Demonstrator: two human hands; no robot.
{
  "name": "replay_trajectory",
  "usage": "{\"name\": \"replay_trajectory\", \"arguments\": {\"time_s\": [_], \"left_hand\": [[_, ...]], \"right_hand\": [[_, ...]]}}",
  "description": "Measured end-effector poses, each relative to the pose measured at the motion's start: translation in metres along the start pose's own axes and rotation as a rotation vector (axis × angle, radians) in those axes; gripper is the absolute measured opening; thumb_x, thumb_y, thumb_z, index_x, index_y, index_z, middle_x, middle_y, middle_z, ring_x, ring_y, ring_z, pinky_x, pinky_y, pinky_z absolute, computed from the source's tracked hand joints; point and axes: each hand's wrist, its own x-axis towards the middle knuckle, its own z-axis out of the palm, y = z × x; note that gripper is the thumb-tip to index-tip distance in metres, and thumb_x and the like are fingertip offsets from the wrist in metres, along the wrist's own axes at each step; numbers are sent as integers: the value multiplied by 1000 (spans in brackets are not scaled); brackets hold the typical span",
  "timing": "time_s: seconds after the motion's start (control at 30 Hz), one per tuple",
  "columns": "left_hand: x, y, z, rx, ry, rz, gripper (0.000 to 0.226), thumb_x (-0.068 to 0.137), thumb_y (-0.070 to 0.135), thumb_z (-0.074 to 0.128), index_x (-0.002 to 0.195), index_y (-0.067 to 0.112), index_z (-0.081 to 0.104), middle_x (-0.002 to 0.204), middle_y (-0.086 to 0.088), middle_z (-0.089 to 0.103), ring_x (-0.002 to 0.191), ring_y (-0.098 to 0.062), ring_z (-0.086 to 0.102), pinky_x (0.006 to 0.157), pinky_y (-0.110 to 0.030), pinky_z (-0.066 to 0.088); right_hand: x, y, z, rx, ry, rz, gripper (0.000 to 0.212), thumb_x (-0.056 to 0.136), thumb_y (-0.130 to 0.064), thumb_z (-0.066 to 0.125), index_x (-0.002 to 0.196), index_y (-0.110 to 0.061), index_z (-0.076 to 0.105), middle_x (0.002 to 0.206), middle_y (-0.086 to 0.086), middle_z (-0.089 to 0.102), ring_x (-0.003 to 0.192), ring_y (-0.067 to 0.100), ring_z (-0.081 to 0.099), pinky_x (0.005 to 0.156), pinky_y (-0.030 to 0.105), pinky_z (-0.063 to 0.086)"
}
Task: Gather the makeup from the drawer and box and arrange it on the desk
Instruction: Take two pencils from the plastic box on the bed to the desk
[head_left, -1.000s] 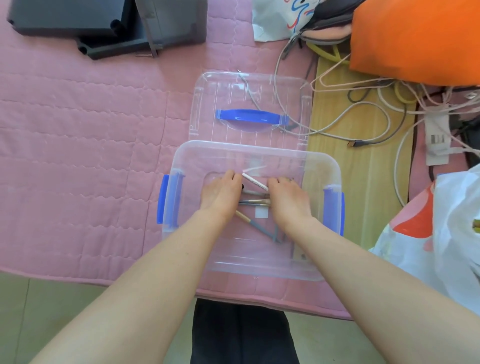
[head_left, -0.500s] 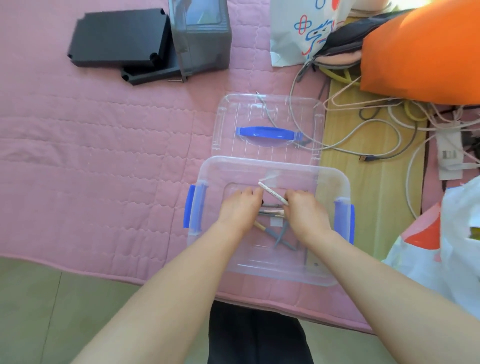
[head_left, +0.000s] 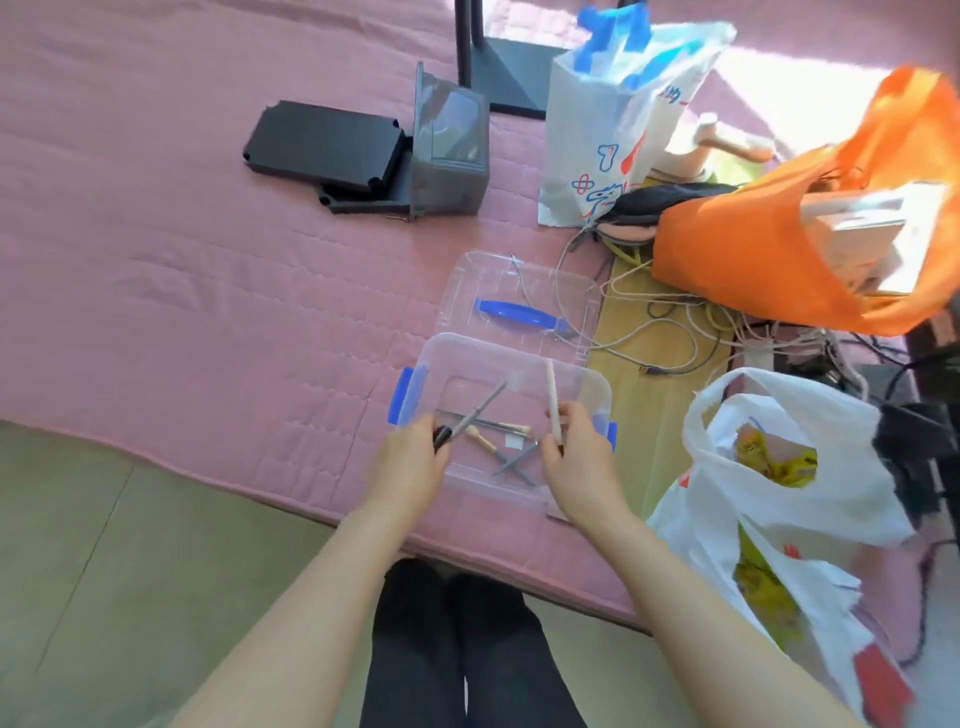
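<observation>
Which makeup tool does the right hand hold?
The pale cream stick, pinched by the right hand; the left hand holds a grey brush.

orange bag (head_left: 753, 249) upper right | printed white bag (head_left: 597, 145) top centre, upright | white plastic bag (head_left: 831, 467) lower right | tangled cables (head_left: 693, 340) between bags | pink quilt (head_left: 182, 286) left half

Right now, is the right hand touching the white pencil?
Touching. The head view shows the right hand pinching the white pencil at its lower end, above the clear box; the left hand holds a grey brush.
</observation>
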Motion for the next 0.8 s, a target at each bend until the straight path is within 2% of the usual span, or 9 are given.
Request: {"name": "replay_trajectory", "arguments": {"time_s": [0.07,0.17,0.27,0.33,0.4,0.5,0.6,0.73,0.8], "left_hand": [[-23,-1,-15,-160,20,-57,9,91,23,58,93,15,56,79,-4,61,74,-25,56,62,-34,46],[-59,-4,-37,-397,41,-143,7,86,21,63,88,16,60,72,3,60,64,-14,52,54,-25,37],[-96,-11,-59,-601,82,-228,7,83,21,64,78,16,63,61,10,60,57,-10,52,53,-22,38],[-119,-17,-72,-751,112,-280,9,85,19,63,78,16,65,59,12,63,54,-6,54,57,-21,45],[-140,-23,-83,-946,144,-332,6,89,15,61,86,12,65,68,6,69,55,-6,60,57,-25,53],[-167,-37,-101,-1178,203,-397,7,92,12,59,94,9,65,82,-5,71,63,-10,63,57,-22,55],[-192,-56,-118,-1332,267,-446,8,91,12,61,95,7,65,84,-10,71,68,-16,65,63,-28,57],[-226,-87,-138,-1469,327,-483,9,91,10,62,97,3,64,91,-15,71,71,-20,66,64,-31,58],[-242,-106,-147,-1522,386,-522,8,91,8,62,96,3,64,95,-17,70,69,-21,66,63,-31,58]], "right_hand": [[-17,-16,-8,80,-82,20,18,94,-18,45,107,-29,43,84,5,63,78,24,59,67,39,50],[-42,-45,-14,183,-181,55,19,95,-17,41,106,-32,46,78,2,65,68,15,60,53,28,44],[-69,-78,-15,263,-272,76,21,93,-11,41,98,-31,48,80,6,64,65,15,58,55,29,45],[-86,-98,-12,309,-343,84,23,92,-6,42,97,-27,49,79,8,62,66,18,58,58,30,47],[-102,-117,-6,343,-416,106,20,92,-6,41,99,-22,51,78,9,60,65,19,58,58,31,49],[-125,-143,8,363,-526,115,11,95,-13,42,99,-17,51,76,10,59,65,19,58,65,40,57],[-147,-167,25,368,-627,101,9,97,-14,43,99,-14,52,72,6,61,66,18,59,71,46,58],[-170,-201,52,286,-676,69,11,93,-8,45,96,-11,56,81,7,63,71,19,60,57,29,55],[-181,-217,67,255,-690,53,11,92,-6,47,93,-11,57,84,8,62,72,20,61,52,25,50]]}}
